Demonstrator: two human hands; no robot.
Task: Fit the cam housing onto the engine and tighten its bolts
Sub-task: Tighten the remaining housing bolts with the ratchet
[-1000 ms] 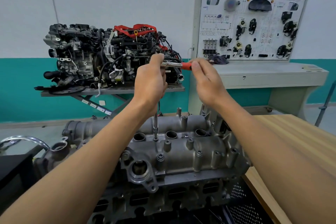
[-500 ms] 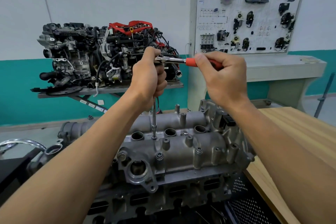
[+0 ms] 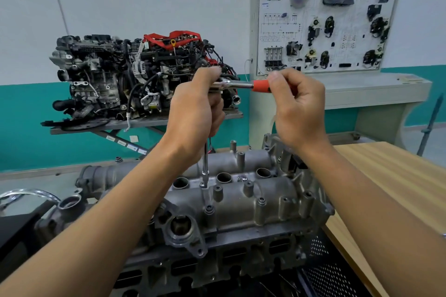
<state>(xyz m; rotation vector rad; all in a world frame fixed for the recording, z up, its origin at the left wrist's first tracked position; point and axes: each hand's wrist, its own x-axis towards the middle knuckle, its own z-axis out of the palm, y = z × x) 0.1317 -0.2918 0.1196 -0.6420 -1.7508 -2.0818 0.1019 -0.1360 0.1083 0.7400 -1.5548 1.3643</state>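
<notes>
Left hand [image 3: 196, 108]: fingers [image 3: 216, 106] curled round the top of the extension bar [image 3: 205, 161], just under the ratchet head. Firm hold.
Right hand [image 3: 298, 108]: fingers [image 3: 281, 79] wrapped on the red grip of the ratchet [image 3: 261, 86], which lies about level between the two hands.

Cam housing [image 3: 241, 202] sits on the engine [image 3: 217, 265], straight below the left fingers and below-left of the right ones. The bar drops near upright from the left fingers to a bolt [image 3: 202, 185] in the housing's middle row, between two round bores. Socket looks seated. How deep, cannot tell.

Step in hand, by my reading: running this bolt down. Other bolt heads show along the housing's near edge. Whether they are snug, cannot tell.

To do it well:
- Left fingers only steady the bar. Hold it plumb over the bolt with light downward pressure so the socket does not ride off.
- Right fingers swing the grip in a flat arc. Lifting or dipping would tip the bar.
- Short, even strokes.
- Bring the bolts down in stages, centre outward. A cast housing may distort if one is pulled tight alone.

Wooden table [image 3: 398, 176] to the right of the right fingers. Display engine [image 3: 135, 75] on a stand beyond the left fingers.
</notes>
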